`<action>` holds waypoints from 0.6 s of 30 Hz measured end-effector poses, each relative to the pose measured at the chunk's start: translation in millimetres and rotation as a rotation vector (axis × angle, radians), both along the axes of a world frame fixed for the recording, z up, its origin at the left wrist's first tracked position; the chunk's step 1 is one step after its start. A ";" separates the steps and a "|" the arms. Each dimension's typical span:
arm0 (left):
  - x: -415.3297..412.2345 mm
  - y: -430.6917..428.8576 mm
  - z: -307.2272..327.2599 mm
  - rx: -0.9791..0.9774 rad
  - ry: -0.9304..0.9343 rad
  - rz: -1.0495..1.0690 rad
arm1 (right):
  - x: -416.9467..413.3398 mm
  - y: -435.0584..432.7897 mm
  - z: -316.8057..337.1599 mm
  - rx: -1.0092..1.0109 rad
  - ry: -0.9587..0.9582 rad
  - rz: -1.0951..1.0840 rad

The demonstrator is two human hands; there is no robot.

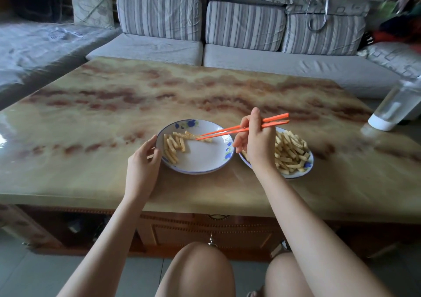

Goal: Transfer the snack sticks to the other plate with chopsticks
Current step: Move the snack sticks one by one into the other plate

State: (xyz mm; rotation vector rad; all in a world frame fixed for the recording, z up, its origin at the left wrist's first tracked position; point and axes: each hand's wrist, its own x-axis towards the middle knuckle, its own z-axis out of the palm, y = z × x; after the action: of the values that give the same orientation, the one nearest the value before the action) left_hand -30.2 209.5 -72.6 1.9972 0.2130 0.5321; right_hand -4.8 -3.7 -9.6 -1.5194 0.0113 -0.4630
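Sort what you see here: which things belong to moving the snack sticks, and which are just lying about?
In the job: orange chopsticks in the right hand; left plate, steadied by the left hand; right plate; snack sticks.

Lying about: bottle; sofa cushions.

A glossy marble-patterned table (136, 96) holds two smooth, glazed white plates (205, 160), ridged pale snack sticks (173, 146), and smooth orange plastic-looking chopsticks (230, 130).
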 end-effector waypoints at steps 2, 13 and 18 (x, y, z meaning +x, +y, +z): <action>-0.1 -0.3 0.3 -0.002 0.003 0.001 | -3.8 -4.6 1.3 0.015 -0.010 -0.022; 1.2 0.4 -0.2 -0.010 0.042 0.003 | -35.3 -50.5 21.5 0.055 -0.116 -0.177; -0.3 -0.5 -0.3 -0.014 0.037 0.006 | -55.8 -92.6 28.7 0.031 -0.159 -0.294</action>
State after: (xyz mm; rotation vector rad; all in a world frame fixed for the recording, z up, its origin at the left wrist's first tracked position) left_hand -30.5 209.0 -72.9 1.9940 0.2447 0.4969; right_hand -60.6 -96.3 19.0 -1.4522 0.1185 -0.8146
